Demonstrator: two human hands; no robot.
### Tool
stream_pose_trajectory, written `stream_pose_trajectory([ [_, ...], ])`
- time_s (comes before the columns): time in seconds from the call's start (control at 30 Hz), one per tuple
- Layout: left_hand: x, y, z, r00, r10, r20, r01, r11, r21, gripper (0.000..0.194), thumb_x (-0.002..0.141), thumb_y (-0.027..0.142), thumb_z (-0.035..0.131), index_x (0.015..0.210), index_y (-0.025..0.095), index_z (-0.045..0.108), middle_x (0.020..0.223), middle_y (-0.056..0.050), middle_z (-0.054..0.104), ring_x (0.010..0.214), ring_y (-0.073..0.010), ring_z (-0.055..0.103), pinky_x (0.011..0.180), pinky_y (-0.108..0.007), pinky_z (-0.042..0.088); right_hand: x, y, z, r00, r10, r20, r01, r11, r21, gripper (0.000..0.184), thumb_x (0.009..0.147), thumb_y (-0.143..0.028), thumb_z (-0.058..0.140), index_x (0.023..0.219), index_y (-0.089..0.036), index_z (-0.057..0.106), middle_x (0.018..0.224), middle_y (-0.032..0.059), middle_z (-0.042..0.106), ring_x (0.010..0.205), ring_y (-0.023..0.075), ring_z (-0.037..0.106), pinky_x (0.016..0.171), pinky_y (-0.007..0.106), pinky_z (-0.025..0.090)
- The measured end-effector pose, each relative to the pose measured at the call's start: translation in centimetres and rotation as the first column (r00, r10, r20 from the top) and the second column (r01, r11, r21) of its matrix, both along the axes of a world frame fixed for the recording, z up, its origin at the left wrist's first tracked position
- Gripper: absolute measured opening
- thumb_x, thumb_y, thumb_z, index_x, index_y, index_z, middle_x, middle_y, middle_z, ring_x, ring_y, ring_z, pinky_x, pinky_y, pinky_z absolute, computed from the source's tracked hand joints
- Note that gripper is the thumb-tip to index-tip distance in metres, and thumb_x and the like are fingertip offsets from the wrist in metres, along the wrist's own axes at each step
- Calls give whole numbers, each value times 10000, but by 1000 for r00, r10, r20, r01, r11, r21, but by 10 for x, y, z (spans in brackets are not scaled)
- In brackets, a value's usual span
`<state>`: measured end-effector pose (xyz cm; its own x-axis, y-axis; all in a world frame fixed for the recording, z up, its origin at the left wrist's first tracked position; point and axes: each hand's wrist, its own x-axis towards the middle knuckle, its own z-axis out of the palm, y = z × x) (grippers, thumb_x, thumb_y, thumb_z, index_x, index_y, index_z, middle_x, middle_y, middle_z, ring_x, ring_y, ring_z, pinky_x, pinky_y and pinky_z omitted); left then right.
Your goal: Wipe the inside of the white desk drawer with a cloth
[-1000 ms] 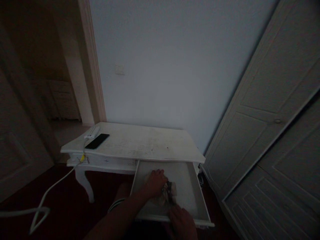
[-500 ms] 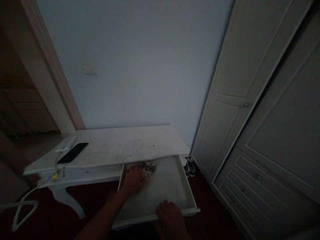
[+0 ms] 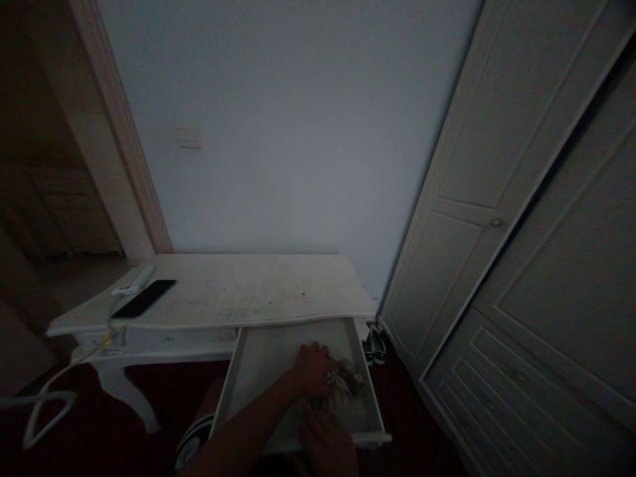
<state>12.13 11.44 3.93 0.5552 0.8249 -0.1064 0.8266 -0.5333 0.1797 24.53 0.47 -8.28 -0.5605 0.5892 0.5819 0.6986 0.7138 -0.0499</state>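
Observation:
My left hand (image 3: 313, 371) reaches into the pulled-out drawer (image 3: 263, 358) and lies on a small heap of jumbled items (image 3: 342, 387) at its right side. Its fingers look spread and stretched out, against the heap's left edge. In the dim light I cannot make out what the items are; some look pale, others dark. My right hand (image 3: 328, 440) lies across the drawer's front edge, fingers stretched inward just below the heap. Nothing shows gripped in either hand.
The drawer belongs to a worn white table (image 3: 258, 285). A phone (image 3: 144, 298) lies on its left part beside a white power strip (image 3: 134, 281) with a cable. Dark shoes (image 3: 375, 348) sit on the floor at right, near a tall wardrobe (image 3: 457, 218).
My left hand has moved right and nearer, and the heap has shifted from the drawer's back left to its right side. My right hand's fingers now reach farther inside the drawer.

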Motion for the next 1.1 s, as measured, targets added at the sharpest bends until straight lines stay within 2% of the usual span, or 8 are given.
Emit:
stream_pose_trajectory([
  [0.13,-24,7,4,994,111,14,-112,993,46,528,828,561,724,1325,383,703,1364,-101,652,1294,-384,552,1056,-569,431,-1,3,-3,1000,-17,-6,17,998,64,441,837,-667,733,938,-263,587,846,27,715,814,254,640,703,351,464],
  [0.27,-69,11,10,962,275,7,-274,955,116,431,895,393,668,1320,329,702,1424,-86,651,1342,-340,543,1098,-502,416,-1,6,-5,1000,-25,15,22,989,143,490,856,-731,690,937,-263,571,835,25,711,828,252,639,701,355,457],
  [0.47,-118,0,14,888,457,-39,-441,874,205,561,897,226,599,1457,261,617,1507,-171,598,1389,-436,507,1105,-593,400,2,-2,13,994,-62,93,60,998,14,473,779,-634,811,961,-266,575,918,17,728,881,259,651,736,365,481],
  [0.67,-98,-30,0,943,331,-42,-322,935,152,566,856,394,669,1403,255,638,1454,-183,615,1293,-460,556,987,-614,476,3,-8,30,990,-49,129,61,994,-94,372,850,-555,759,973,-260,567,957,27,724,907,259,651,766,364,482],
  [0.77,-82,-39,-11,981,190,-39,-186,978,99,662,751,516,778,1358,283,658,1470,-157,609,1341,-450,521,1067,-629,428,3,-6,28,994,-36,103,45,995,-87,377,853,-573,749,964,-263,567,940,24,724,896,256,650,748,356,472],
  [0.87,-76,-36,-17,996,75,-48,-73,996,48,658,747,565,783,1342,311,668,1483,-147,600,1363,-445,503,1090,-645,401,4,-2,21,996,-32,80,36,998,-43,397,873,-613,721,1014,-268,584,975,30,736,933,258,657,758,350,473],
  [0.97,-80,-26,-13,996,67,-60,-65,997,35,595,772,522,758,1325,317,675,1456,-125,617,1339,-420,525,1055,-612,441,3,3,9,997,-45,57,42,998,48,456,862,-679,705,1015,-265,585,951,38,736,915,261,656,741,346,471],
  [1.1,-95,-15,-5,982,178,-65,-171,980,100,549,816,383,699,1354,281,659,1456,-129,621,1331,-379,541,1081,-567,434,3,10,-5,998,-42,38,34,981,191,499,843,-738,687,922,-263,558,799,14,693,776,240,631,660,339,442],
])
